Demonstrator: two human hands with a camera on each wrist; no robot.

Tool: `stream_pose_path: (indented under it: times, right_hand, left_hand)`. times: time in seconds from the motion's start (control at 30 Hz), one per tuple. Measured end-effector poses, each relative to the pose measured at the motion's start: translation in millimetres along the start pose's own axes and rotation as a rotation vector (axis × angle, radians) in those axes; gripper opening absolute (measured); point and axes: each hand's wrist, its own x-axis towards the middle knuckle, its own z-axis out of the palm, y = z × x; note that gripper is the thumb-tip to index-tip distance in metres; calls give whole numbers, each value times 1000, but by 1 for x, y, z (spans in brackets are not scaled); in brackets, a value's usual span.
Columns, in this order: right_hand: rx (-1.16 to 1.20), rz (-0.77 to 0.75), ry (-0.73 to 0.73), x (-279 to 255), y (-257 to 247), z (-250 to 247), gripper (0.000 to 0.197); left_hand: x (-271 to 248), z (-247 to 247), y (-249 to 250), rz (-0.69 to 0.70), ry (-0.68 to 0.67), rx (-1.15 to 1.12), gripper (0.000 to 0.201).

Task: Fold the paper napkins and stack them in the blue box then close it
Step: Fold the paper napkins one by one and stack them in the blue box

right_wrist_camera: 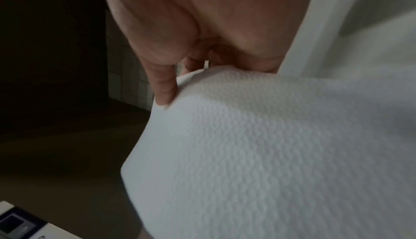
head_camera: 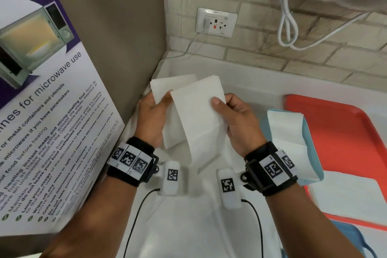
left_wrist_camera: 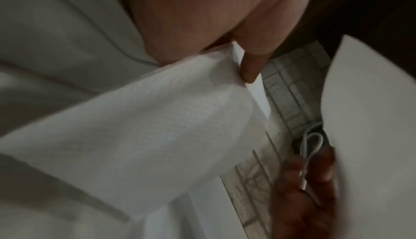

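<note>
Holding one paper napkin [head_camera: 196, 115] up over the white surface [head_camera: 247, 84], I see from the head view that my left hand [head_camera: 154, 119] pinches its left part and my right hand [head_camera: 236, 119] pinches its right edge, thumb on top; the sheet's long axis runs away from me, and it bows between the two grips. The blue box [head_camera: 314, 144] sits just to the right of my right hand, open, with folded napkins [head_camera: 287, 130] already inside, and it rests partly on a red tray [head_camera: 343, 128]; more napkins [head_camera: 347, 197] lie flat on the tray nearer to me. In the left wrist view my left thumb and fingers are curled onto a fold of the napkin [left_wrist_camera: 157, 127], with my right hand [left_wrist_camera: 308, 189] blurred across from it. In the right wrist view my right hand [right_wrist_camera: 202, 29] is closed on the napkin's [right_wrist_camera: 270, 154] upper edge, the embossed sheet hanging below. I judge the fold is in hand, and since the box lies to the right, my right hand is the nearer one to carry the napkin over.
</note>
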Motion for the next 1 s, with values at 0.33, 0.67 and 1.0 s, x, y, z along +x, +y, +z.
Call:
stream_pose_path:
  times: [0.33,0.67,1.0]
  right_hand:
    - [92,68,180,8,19,16,18]
    - [37,54,255,14,27,23,24]
    - [33,48,152,12,24,19,24]
  left_hand:
    - [-14,27,-1,-176,21,-90,29]
    - [-8,29,-10,-217,101,-58,66]
    - [-8,23,-8,9,-87,13,21]
